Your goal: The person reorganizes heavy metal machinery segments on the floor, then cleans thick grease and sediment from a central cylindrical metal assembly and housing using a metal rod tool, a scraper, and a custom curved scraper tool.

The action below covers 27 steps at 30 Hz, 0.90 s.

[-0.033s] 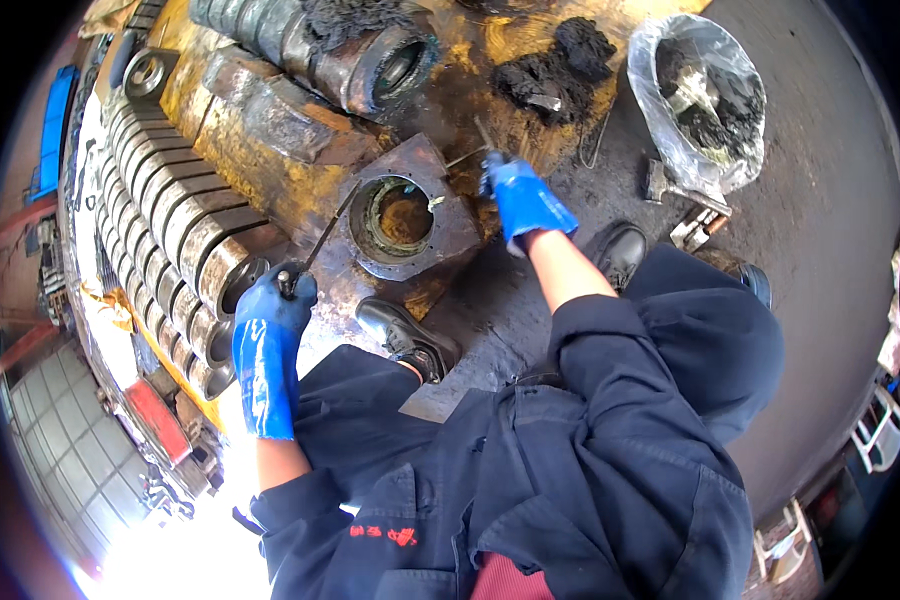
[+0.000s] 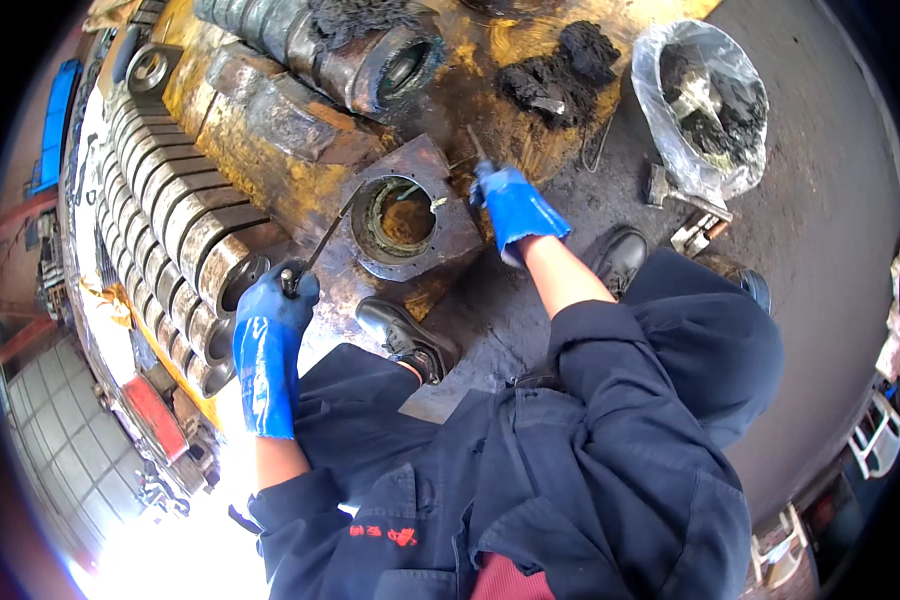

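Note:
My left hand [image 2: 278, 300], in a blue rubber glove, is closed around the dark grip of a long thin metal tool [image 2: 332, 232]. The tool slants up to the left rim of a metal block [image 2: 460, 235] with a round bore. Pale greenish material clings to the bore wall, and the bottom inside looks brownish. Also gloved in blue, my right hand [image 2: 515, 203] is closed on a slim dark rod [image 2: 476, 143], beside the block's right corner. The rod's tip points up and away; its held end is hidden by the fingers.
Rows of thick metal rings [image 2: 185, 225] line the left. Beyond the block lie large greasy cylindrical parts [image 2: 365, 65] and a dark grease heap [image 2: 560, 80]. At the right stand a plastic-lined container [image 2: 660, 60] and a hammer [image 2: 685, 195]. My shoes [image 2: 410, 340] flank the block.
My right hand has shifted slightly left and down, nearer the block, with the rod. My left hand and its tool stay nearly still.

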Each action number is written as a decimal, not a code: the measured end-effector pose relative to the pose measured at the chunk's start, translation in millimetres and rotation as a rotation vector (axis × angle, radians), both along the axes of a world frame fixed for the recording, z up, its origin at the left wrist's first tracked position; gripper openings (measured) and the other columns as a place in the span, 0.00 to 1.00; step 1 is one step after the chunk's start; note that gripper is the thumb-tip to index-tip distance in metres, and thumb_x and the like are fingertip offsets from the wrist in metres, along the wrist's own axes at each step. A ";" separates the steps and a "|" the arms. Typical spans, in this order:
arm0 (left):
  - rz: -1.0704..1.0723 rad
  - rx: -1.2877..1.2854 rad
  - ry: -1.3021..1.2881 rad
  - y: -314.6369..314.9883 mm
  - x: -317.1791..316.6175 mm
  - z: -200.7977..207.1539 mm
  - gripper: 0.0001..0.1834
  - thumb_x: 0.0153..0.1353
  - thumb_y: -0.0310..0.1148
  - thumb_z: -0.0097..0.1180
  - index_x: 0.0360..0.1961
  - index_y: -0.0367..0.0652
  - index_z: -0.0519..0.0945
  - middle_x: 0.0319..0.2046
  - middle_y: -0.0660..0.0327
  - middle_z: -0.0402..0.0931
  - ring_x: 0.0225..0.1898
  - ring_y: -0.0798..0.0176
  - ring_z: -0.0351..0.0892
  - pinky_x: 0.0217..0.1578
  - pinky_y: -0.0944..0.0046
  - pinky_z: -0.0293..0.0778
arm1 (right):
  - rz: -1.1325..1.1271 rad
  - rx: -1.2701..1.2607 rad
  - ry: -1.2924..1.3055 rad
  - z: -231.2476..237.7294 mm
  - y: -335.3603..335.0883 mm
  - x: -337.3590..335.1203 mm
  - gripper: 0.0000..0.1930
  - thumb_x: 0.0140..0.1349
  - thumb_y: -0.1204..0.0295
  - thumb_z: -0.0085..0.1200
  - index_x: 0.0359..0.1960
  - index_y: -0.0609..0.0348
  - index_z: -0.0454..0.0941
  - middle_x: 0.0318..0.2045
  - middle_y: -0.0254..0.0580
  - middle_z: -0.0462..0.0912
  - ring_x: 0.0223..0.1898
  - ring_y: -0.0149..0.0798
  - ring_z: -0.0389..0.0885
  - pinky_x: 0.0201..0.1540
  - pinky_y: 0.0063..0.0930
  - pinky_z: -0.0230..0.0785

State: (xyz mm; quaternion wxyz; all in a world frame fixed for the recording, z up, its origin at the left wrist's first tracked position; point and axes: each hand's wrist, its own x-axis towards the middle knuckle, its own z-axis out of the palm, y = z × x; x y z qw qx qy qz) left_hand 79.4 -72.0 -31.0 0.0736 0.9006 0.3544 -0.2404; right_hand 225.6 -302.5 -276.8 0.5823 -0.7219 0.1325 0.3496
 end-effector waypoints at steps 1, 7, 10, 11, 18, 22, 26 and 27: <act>-0.071 0.018 -0.038 0.4 -0.8 0.3 0.20 0.58 0.46 0.58 0.45 0.43 0.83 0.30 0.55 0.85 0.33 0.53 0.84 0.39 0.58 0.78 | 0.050 0.079 0.102 -13.2 10.2 -6.1 0.22 0.70 0.55 0.45 0.33 0.62 0.81 0.23 0.42 0.82 0.25 0.36 0.79 0.30 0.31 0.69; -0.047 0.034 -0.074 1.4 -5.5 2.2 0.19 0.57 0.46 0.59 0.46 0.47 0.83 0.34 0.51 0.84 0.42 0.47 0.83 0.46 0.54 0.77 | -0.102 -0.045 0.148 -58.1 -44.0 56.9 0.24 0.70 0.52 0.44 0.31 0.58 0.84 0.17 0.36 0.79 0.21 0.29 0.75 0.25 0.26 0.65; -0.028 0.106 -0.053 -1.9 -22.8 20.0 0.20 0.57 0.46 0.56 0.47 0.48 0.83 0.39 0.47 0.82 0.44 0.45 0.82 0.48 0.52 0.77 | -0.132 0.002 0.182 -49.5 2.4 20.7 0.22 0.71 0.54 0.45 0.31 0.58 0.83 0.19 0.36 0.80 0.20 0.30 0.75 0.24 0.27 0.65; -0.049 0.081 -0.084 -0.6 -16.1 9.8 0.20 0.57 0.46 0.55 0.47 0.48 0.83 0.39 0.47 0.82 0.44 0.45 0.81 0.48 0.52 0.77 | -0.102 0.063 0.172 -45.1 5.7 13.0 0.20 0.71 0.56 0.46 0.33 0.59 0.83 0.22 0.37 0.82 0.22 0.30 0.76 0.26 0.28 0.67; -0.051 -0.011 -0.014 2.0 -11.2 12.3 0.20 0.58 0.45 0.53 0.48 0.50 0.82 0.41 0.49 0.82 0.45 0.45 0.80 0.48 0.50 0.75 | -0.124 0.040 0.141 -60.8 -34.6 49.2 0.14 0.70 0.59 0.50 0.34 0.55 0.81 0.20 0.33 0.79 0.18 0.30 0.75 0.21 0.21 0.66; -0.032 -0.036 0.016 1.3 -14.8 16.7 0.19 0.58 0.44 0.53 0.47 0.49 0.81 0.41 0.50 0.82 0.44 0.45 0.80 0.47 0.50 0.75 | -0.004 0.104 -0.051 -76.7 -7.6 11.2 0.16 0.70 0.58 0.50 0.38 0.59 0.77 0.19 0.40 0.79 0.19 0.34 0.78 0.18 0.29 0.70; -0.039 -0.032 0.004 4.2 -26.3 7.3 0.18 0.59 0.44 0.54 0.47 0.49 0.81 0.41 0.50 0.82 0.44 0.45 0.81 0.47 0.50 0.76 | 0.267 -0.039 -0.021 -64.6 6.9 8.6 0.18 0.69 0.56 0.51 0.44 0.60 0.77 0.24 0.40 0.83 0.20 0.32 0.80 0.23 0.27 0.71; -0.025 -0.040 0.020 7.9 -33.9 1.6 0.18 0.59 0.44 0.54 0.47 0.48 0.81 0.41 0.49 0.82 0.45 0.45 0.81 0.47 0.50 0.76 | 0.259 -0.027 0.002 -56.2 1.9 12.9 0.19 0.69 0.54 0.51 0.43 0.59 0.78 0.25 0.38 0.85 0.21 0.30 0.80 0.25 0.25 0.70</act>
